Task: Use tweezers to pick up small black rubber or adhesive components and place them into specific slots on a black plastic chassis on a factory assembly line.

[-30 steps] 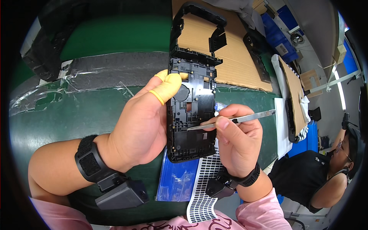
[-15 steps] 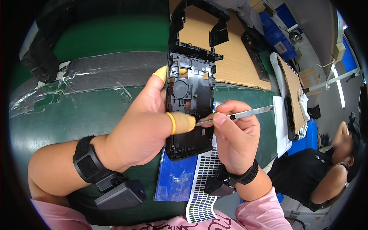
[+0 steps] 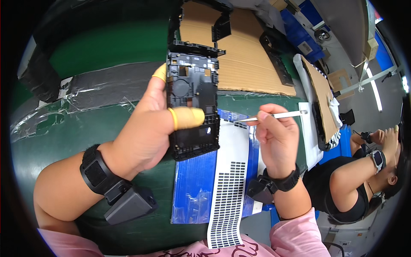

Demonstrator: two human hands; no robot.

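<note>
Desk (image 3: pixel 60 141) was green, with a blue board (image 3: pixel 195 184) laid on it. Over that, a black plastic frame (image 3: pixel 180 88) was being held up just left of the label sheet (image 3: pixel 230 145), pinched in the left hand (image 3: pixel 147 122) between the yellow-covered thumb and the fingers behind. As for progress, a decent stretch of the sheet was already bare, but loads of little black labels (image 3: pixel 227 192) were left lower down, plus a few up top. The tweezers (image 3: pixel 289 114) were pinched in the right hand's (image 3: pixel 276 132) fingers, tips right by those few. Whether any label was gripped, or stuck on the frame, couldn't be told.
</note>
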